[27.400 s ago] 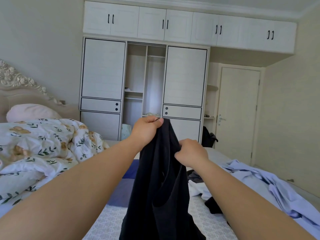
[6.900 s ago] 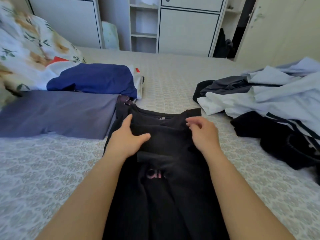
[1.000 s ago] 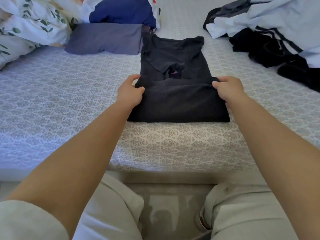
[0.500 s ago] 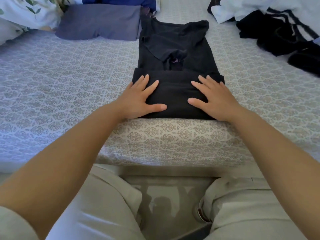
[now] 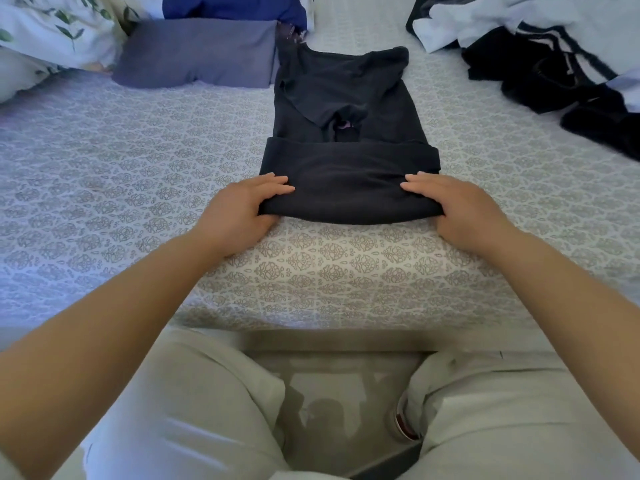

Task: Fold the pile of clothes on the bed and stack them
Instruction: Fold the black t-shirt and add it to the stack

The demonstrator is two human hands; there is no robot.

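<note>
Shirt: the black shirt (image 5: 346, 140) lies flat on the bed (image 5: 104, 174), its near end folded up into a thick band.
Left hand: the left hand (image 5: 242, 209) grips the band's left corner, fingers on top, thumb tucked under.
Right hand: the right hand (image 5: 457, 209) grips the right corner the same way.
Folded clothes: a grey piece (image 5: 197, 57) and a blue piece (image 5: 232, 8) lie at far left, the grey one just beside the shirt.
Pile: unfolded clothes (image 5: 554, 46) lie at far right, apart from the shirt.
Duvet: a leaf-print duvet (image 5: 45, 32) sits at far left.
</note>
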